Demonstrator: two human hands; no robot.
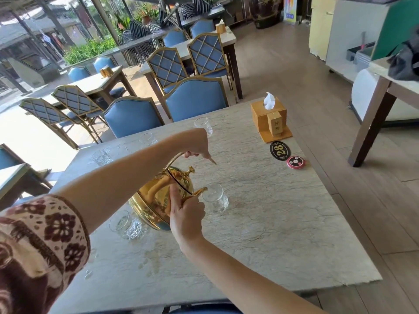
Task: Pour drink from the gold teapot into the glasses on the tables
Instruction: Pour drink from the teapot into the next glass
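- Patterned sleeve (38, 234) is sitting closest to the lens at lower left, on the arm reaching over the counter (283, 234).
- Left hand (196, 147) is wrapping its grip tightly round the thin top handle of the gold teapot (156, 200).
- Right hand (187, 215) is bracing the teapot's side. The thumb is lying up the body and the fingers are curling in at the spout base, so the grip is closed on the pot.
- Teapot is tilting over the middle of the counter, with the spout tip sitting at the rim of the near glass (215, 201). I cannot tell if any stream is running.
- Second glass (125, 224) is standing just left of the teapot.
- Far-left glass (102, 157), far-middle glass (148, 139) and far-right glass (204, 125) are standing along the far edge.
- Tissue box (268, 120), number plaque (280, 150) and red call button (295, 163) are sitting near the far right corner.
- Blue chairs (133, 116) are standing beyond the far edge.
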